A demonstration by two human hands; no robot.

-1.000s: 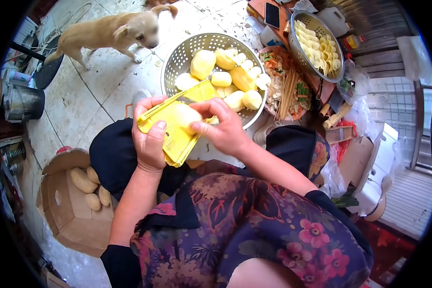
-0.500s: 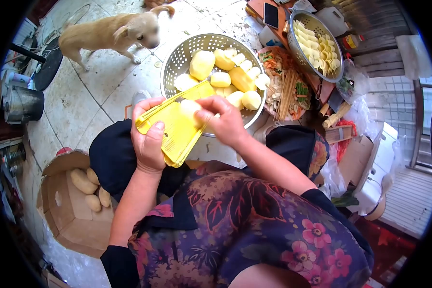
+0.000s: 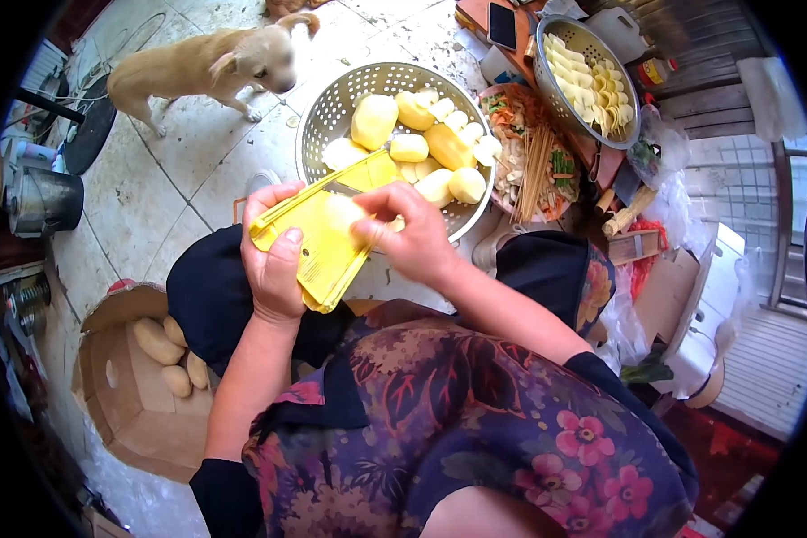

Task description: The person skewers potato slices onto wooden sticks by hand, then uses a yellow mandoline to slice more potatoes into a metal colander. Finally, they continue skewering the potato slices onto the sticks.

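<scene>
My left hand [image 3: 275, 260] is wrapped round a yellow mandoline slicer [image 3: 318, 264], tilted above my lap. A dark blade strip shows across its upper part. With bent fingers, my right hand [image 3: 408, 229] presses a pale peeled potato [image 3: 341, 215] onto the slicer's face, just below the blade; the fingers partly hide the potato. Right behind the slicer stands a metal colander [image 3: 318, 117] holding peeled potatoes [image 3: 374, 121], some whole and some cut part way into slices. The slicer's upper end overlaps the colander's near rim.
A dog [image 3: 197, 67] stands on the tiled floor at upper left. Unpeeled potatoes [image 3: 157, 341] lie in a cardboard box [image 3: 134, 430] by my left knee. At upper right are a second colander [image 3: 632, 134] of sliced potato, a tray of cut vegetables with wooden skewers [image 3: 533, 179], and a phone [image 3: 502, 27].
My right hand and the potato have slid slightly down the slicer towards me, leaving more of the blade showing. My left hand keeps its hold on the slicer.
</scene>
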